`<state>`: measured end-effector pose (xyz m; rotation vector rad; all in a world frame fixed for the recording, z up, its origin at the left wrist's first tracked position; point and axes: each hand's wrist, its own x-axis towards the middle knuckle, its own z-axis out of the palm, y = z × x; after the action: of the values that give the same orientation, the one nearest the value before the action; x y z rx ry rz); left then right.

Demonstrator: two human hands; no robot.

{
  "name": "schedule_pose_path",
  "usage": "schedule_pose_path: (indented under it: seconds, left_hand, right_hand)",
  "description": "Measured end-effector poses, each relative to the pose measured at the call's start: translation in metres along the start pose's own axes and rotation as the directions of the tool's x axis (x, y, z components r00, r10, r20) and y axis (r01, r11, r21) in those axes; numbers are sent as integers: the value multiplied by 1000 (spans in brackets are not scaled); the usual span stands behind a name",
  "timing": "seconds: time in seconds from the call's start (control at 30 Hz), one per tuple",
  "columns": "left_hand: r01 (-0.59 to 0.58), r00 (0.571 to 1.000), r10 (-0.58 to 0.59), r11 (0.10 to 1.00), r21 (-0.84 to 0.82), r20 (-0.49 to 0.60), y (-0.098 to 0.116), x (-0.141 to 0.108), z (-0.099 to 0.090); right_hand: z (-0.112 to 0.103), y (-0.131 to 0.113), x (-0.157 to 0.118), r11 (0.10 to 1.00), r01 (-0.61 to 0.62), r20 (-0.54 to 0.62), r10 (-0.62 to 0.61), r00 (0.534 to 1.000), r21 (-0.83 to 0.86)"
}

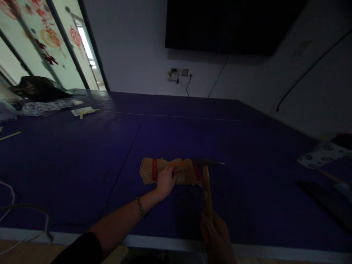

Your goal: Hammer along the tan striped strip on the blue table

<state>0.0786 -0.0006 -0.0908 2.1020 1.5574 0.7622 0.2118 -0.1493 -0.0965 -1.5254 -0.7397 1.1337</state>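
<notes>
My right hand is wrapped round the wooden handle of a hammer. The hammer stands upright in the view, its dark head over the right end of a flat tan piece with ragged edges and red bands, which looks like cardboard or packaging. On that piece rests my left hand, with fingers curled together near its middle. An orange thing shows just beyond the left fingertips, close to the hammer head. Whatever the left fingers pinch is too small and dim to make out.
The purple tabletop has a light front edge. Pale cables lie at the left; a dark bag and a white packet sit farther back. At the right are a patterned cloth and a dark flat object.
</notes>
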Motion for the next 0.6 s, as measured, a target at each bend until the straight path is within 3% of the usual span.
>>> schedule_pose_path:
  seconds: [0.1,0.4,0.5,0.6]
  left_hand:
    - [2,1000,-2,1000,-20,-2,1,-2,1]
    - [-113,992,112,994,-9,-60,0,-12,-1]
    - [-159,983,156,987,-29,-95,0,-11,-12]
    - [-159,978,158,987,2,-137,-4,-12,-37]
  right_hand:
    - [-3,2,7,991,-81,67,74,995,107]
    - [-1,1,6,981,-95,68,84,994,168]
    - [0,2,6,974,-84,28,80,996,212]
    - [2,1,4,963,-73,-40,87,995,261]
